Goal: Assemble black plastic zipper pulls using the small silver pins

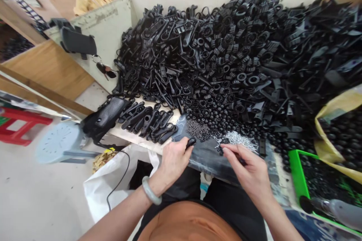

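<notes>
Plastic part (191,142) — small, black, rounded

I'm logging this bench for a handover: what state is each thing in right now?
Left hand, shut on a black part.
Right hand, fingers pinched, contents unclear.
Pins, loose heap by the right hand.
Parts pile, loose, heaped.
Handles, laid side by side in a row.
Yellow bag, open, holding black balls.
Green tray, filled with small black bits.
Driver, lying unheld.
Keys, hanging.
</notes>
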Demonstrator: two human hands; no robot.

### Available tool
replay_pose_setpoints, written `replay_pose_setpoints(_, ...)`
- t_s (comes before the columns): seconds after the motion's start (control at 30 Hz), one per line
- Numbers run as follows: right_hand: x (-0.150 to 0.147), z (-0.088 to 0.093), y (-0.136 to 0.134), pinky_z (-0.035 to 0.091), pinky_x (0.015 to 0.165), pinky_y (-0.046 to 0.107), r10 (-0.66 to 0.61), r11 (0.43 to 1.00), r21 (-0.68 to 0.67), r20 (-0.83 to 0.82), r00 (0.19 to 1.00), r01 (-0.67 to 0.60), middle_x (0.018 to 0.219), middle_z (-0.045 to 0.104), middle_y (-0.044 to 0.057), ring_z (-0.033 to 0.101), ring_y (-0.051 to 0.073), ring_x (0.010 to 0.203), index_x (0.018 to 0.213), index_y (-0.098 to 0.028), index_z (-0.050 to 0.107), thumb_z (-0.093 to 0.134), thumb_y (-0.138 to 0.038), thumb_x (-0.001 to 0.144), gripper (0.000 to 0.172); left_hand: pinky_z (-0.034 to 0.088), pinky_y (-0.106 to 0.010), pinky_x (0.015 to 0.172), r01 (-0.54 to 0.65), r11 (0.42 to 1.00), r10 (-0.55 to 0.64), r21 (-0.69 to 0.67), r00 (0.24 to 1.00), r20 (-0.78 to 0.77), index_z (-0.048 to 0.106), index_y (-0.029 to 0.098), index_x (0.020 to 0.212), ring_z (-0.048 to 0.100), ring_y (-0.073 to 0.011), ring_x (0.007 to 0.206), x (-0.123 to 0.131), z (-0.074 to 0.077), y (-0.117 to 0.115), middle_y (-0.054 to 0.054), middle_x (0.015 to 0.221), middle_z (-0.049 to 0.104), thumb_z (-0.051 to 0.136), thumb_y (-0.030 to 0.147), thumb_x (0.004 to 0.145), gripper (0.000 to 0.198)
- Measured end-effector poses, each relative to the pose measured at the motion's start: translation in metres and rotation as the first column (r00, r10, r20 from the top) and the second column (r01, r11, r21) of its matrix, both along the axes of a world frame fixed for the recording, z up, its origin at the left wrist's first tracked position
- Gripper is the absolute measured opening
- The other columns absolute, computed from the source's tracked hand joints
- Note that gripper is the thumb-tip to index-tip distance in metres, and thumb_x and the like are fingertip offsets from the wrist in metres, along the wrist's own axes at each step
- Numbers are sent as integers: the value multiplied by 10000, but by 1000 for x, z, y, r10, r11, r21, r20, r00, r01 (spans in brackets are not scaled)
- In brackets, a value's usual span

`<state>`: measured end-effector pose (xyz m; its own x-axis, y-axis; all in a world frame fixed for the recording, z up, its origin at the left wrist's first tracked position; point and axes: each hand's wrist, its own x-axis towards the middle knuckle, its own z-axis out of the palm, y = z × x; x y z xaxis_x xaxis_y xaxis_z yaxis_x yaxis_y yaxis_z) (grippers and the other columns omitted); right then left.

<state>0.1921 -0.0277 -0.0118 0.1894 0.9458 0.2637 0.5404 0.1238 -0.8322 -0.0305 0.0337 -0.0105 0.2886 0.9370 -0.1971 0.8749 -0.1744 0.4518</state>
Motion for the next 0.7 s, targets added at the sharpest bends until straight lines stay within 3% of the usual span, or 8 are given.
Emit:
replay_pose_setpoints(0.1, -7, -4, -2, 537, 629, 289, 64, 998, -15, 13, 998, -64, 787, 756, 33, 669, 180, 637, 933, -231, 783, 631, -338, 982, 193, 339, -312, 659, 8, 1000, -8, 8, 1000, -13, 633, 230, 931, 669, -264, 787, 3, -4, 3, -76, 797, 700, 548, 343, 988, 153)
replay_pose_setpoints(0.3, -34, -14, 14, 559, 744, 290, 225, 971, -104, 101, 969, -214, 878, 763, 49, 730, 196, 783, 986, -225, 755, 531, -296, 1036, 240, 353, -313, 671, 38, 999, -38, 1, 998, -55, 641, 229, 1011, 703, -262, 808, 3, 4, 10, -70, 838, 738, 584, 334, 978, 124)
replay_pose_setpoints(0.43, -50, -19, 36, 547, 779, 314, 217, 969, -167, 211, 953, -183, 956, 761, 68, 735, 219, 858, 1030, -214, 733, 530, -264, 1015, 210, 354, -311, 672, 51, 999, -50, 10, 996, -69, 656, 234, 935, 710, -246, 823, 4, 5, 11, -65, 864, 756, 573, 318, 984, 128)
replay_pose_setpoints(0.57, -55, -23, 44, 523, 722, 312, 203, 969, -190, 236, 950, -160, 907, 751, 42, 729, 226, 819, 953, -234, 720, 568, -240, 977, 154, 355, -312, 666, 19, 999, -17, 28, 998, -68, 656, 221, 905, 705, -237, 791, -4, 2, 8, -68, 834, 752, 538, 302, 1003, 173)
replay_pose_setpoints(0.7, -56, -23, 40, 516, 717, 309, 189, 972, -179, 206, 960, -153, 887, 746, 33, 729, 215, 800, 918, -236, 708, 560, -240, 976, 159, 360, -306, 657, -72, 997, 71, 6, 993, 95, 632, 210, 829, 664, -217, 721, -12, 2, 6, -51, 776, 725, 535, 313, 985, 211)
